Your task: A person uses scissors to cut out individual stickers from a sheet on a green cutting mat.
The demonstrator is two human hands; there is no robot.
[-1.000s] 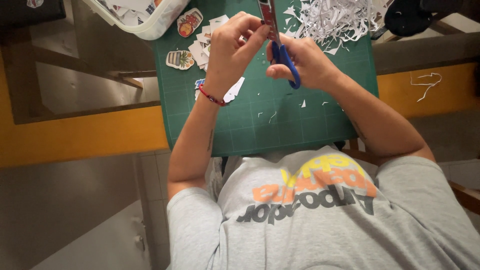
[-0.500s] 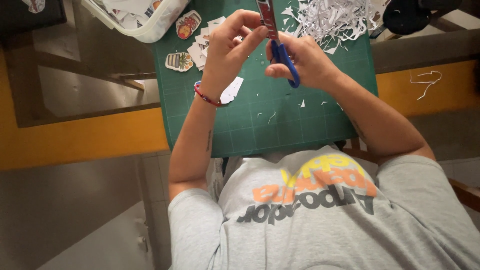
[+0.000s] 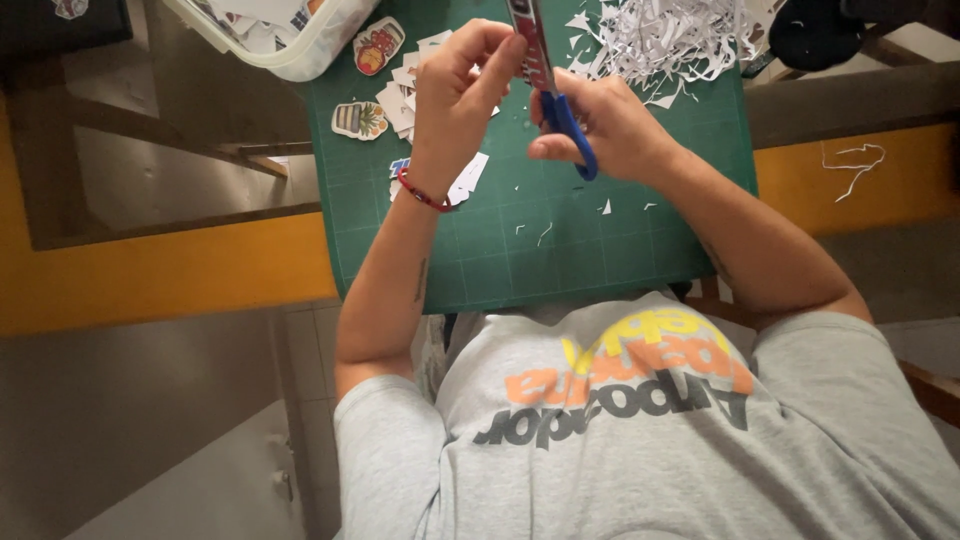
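Observation:
My left hand (image 3: 455,95), with a red bracelet at the wrist, pinches a narrow printed paper piece (image 3: 527,35) above the green cutting mat (image 3: 620,250). My right hand (image 3: 615,125) grips blue-handled scissors (image 3: 572,135) just to the right of it. The blades point up along the paper piece, and whether they are apart is hidden by the paper. Both hands are held close together, raised off the mat.
A heap of white paper trimmings (image 3: 670,40) lies at the mat's far right. Cut-out stickers (image 3: 360,118) and white scraps lie at its far left, beside a clear plastic tub (image 3: 300,50). A black object (image 3: 810,35) sits far right. A paper curl (image 3: 850,165) rests on the yellow surface.
Both hands stay in nearly the same spot. My left fingers have shifted slightly on the paper piece, and the scissors are still against it.

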